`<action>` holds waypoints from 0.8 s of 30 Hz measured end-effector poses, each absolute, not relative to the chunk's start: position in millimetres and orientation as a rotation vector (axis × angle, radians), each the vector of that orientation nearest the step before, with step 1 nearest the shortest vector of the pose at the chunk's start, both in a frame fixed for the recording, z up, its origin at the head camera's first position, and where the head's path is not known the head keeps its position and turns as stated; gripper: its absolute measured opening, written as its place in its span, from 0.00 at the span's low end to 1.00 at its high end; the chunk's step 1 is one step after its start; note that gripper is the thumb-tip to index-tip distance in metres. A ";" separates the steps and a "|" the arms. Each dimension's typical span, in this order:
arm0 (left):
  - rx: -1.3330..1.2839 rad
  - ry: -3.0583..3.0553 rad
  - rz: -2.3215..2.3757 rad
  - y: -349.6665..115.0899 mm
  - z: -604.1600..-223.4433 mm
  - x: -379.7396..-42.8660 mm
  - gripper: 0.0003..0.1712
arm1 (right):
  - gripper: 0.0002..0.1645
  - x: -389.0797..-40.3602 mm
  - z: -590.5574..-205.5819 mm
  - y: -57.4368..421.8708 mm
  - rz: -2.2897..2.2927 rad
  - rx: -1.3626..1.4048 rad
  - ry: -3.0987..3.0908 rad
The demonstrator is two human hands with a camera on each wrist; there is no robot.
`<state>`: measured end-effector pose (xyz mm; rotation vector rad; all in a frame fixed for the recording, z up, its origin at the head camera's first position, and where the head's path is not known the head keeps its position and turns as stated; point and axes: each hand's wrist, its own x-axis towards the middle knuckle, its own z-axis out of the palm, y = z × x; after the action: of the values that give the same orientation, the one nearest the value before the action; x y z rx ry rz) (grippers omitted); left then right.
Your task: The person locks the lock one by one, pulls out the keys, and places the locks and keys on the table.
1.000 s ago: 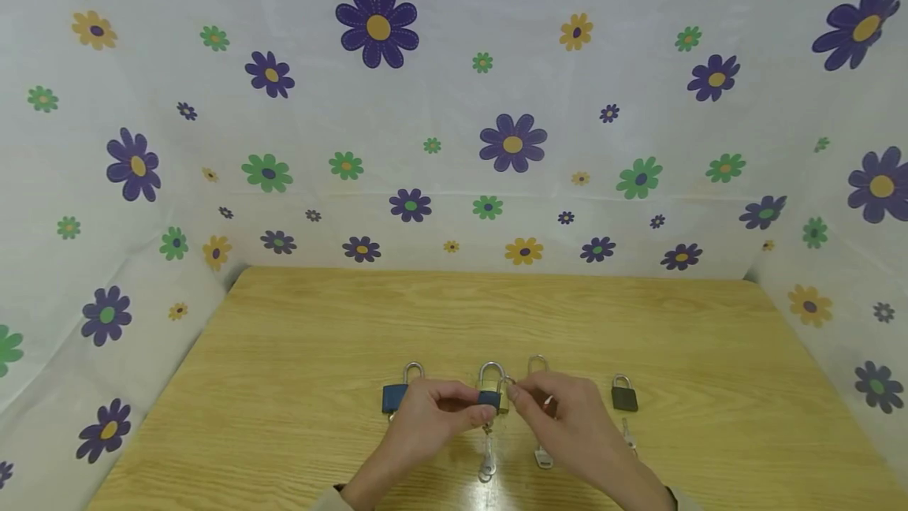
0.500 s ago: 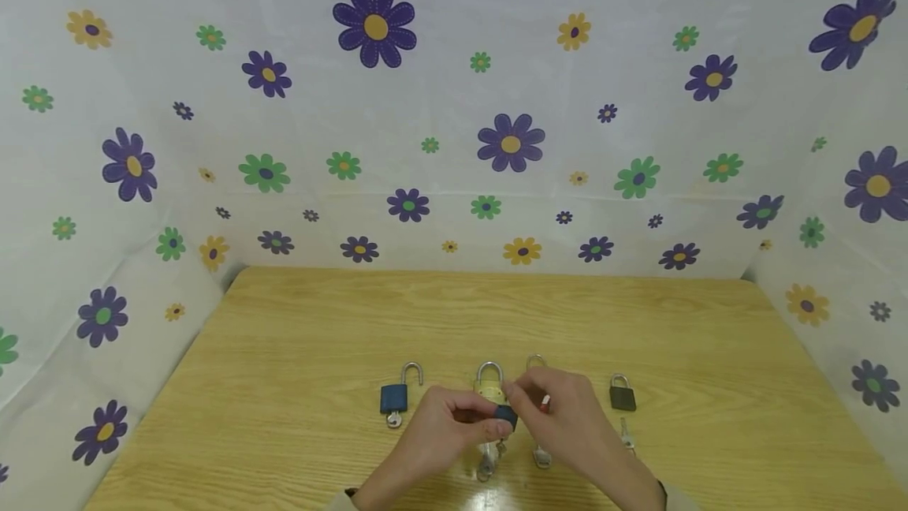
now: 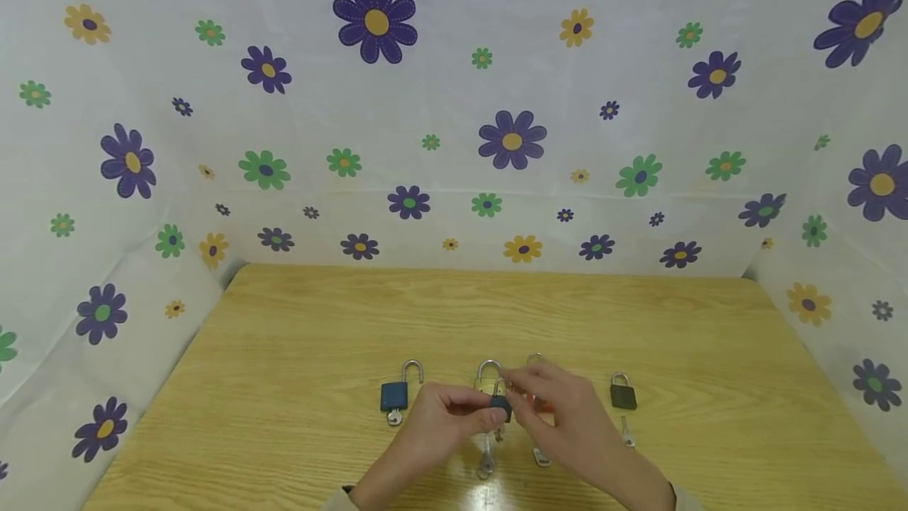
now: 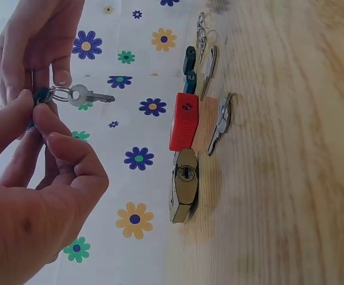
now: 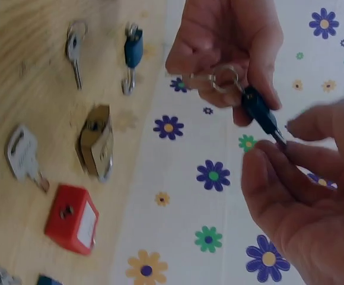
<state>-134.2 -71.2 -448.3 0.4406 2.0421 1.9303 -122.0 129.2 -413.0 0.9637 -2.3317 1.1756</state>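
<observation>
The right hand (image 3: 578,420) has loosened its pinch, fingers now spread just beside the small blue padlock (image 3: 500,408), so the left hand (image 3: 441,426) probably bears it alone: that grip pinches it between thumb and fingers above the surface (image 3: 319,322), key (image 4: 89,96) dangling.

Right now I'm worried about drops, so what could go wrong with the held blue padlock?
The left hand pinches the small blue padlock above the table, so it might slip and drop. The dangling key could swing and catch on the right hand. If the padlock falls, it may knock the brass padlock nearby.
</observation>
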 end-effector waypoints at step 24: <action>0.372 1.985 1.926 -67.6 -442.2 -134.0 0.14 | 0.24 -120.2 -418.2 129.2 0.671 1.105 -2.281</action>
<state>-134.0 -67.6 -442.2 0.3723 1.9851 1.9265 -120.2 129.2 -418.2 1.1055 -2.2806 0.6708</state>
